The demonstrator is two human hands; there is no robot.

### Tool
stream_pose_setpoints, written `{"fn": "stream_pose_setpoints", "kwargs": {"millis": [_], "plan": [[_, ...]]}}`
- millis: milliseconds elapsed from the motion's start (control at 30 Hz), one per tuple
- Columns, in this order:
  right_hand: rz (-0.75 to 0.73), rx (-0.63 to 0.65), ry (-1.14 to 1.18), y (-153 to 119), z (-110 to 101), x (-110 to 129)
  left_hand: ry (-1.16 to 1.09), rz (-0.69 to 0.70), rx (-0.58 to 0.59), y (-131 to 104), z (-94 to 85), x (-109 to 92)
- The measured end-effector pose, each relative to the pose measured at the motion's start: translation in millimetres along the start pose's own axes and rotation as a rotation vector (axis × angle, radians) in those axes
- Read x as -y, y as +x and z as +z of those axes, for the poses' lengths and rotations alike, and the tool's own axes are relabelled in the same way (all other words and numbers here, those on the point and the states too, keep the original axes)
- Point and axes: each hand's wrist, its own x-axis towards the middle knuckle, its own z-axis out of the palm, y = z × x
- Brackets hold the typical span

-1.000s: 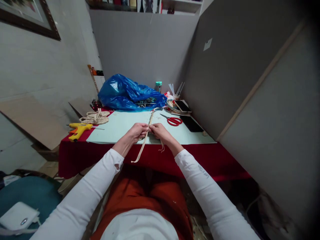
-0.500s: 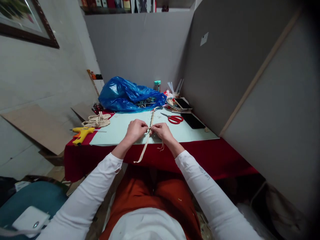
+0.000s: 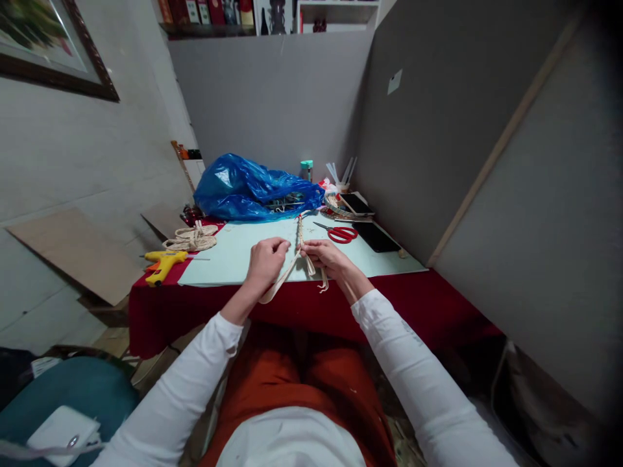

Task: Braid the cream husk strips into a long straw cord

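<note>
A narrow braid point(image 3: 300, 228) of pale, straw-like strands runs toward me over the light green mat point(image 3: 233, 259). Thumb and fingers of my right hand point(image 3: 329, 257) pinch its near end, where several loose strands hang below the fingers. One long flat strand point(image 3: 283, 277) slants from there down to the left and passes close by my left hand point(image 3: 265, 263). That hand is closed a little left of the braid, its thumb against the curled fingers; what they hold, if anything, is hidden.
Red-handled scissors point(image 3: 342, 234) and a black phone point(image 3: 374, 237) lie right of the braid. At left are a yellow glue gun point(image 3: 164, 264) and woven straw sandals point(image 3: 192, 237). Behind sits a blue plastic bag point(image 3: 253, 188); a grey panel point(image 3: 467, 130) bounds the right side.
My hands, together at the braid before, are now apart. The left has moved slightly left off it; the right has turned and stays at the braid. The long strand's lower end now curves by my left wrist.
</note>
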Motion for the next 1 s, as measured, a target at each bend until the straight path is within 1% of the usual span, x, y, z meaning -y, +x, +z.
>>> {"fn": "stream_pose_setpoints", "kwargs": {"millis": [33, 100, 167, 233, 267, 367, 467, 533, 633, 767, 900, 1000], "plan": [[0.005, 0.011, 0.005, 0.5, -0.3, -0.2, -0.135, -0.014, 0.064, 10.2, -2.1, 0.3], [0.010, 0.028, 0.000, 0.5, -0.4, -0.3, -0.216, -0.067, 0.218, 26.9, -0.2, 2.5], [0.011, 0.044, -0.026, -0.5, -0.8, -0.2, -0.262, -0.139, 0.385, 36.8, 6.3, 6.2], [0.013, 0.062, -0.073, -1.8, -2.3, 0.3, -0.304, -0.187, 0.475, 40.5, 12.1, 10.3], [0.015, 0.072, -0.105, -2.5, -3.3, 0.7, -0.316, -0.199, 0.486, 40.8, 13.6, 12.2], [0.020, 0.099, -0.230, -4.0, -5.4, 2.0, -0.315, -0.231, 0.482, 39.7, 12.5, 16.5], [0.015, 0.092, -0.402, -4.2, -4.3, 3.3, -0.281, -0.250, 0.433, 38.6, 9.7, 19.0], [-0.001, 0.059, -0.540, -3.1, -2.2, 3.9, -0.261, -0.245, 0.382, 37.7, 10.3, 20.2], [-0.042, -0.022, -0.761, -0.8, 0.2, 5.8, -0.236, -0.225, 0.313, 35.8, 13.6, 22.1], [-0.081, -0.092, -1.005, -2.0, -1.6, 12.8, -0.200, -0.203, 0.256, 34.5, 16.8, 25.5], [-0.092, -0.127, -1.147, -10.2, 2.4, 19.5, -0.191, -0.178, 0.204, 33.7, 20.0, 29.4], [-0.086, -0.198, -1.204, -21.4, 18.5, 16.4, -0.208, -0.143, 0.169, 31.1, 21.7, 31.7]]}}
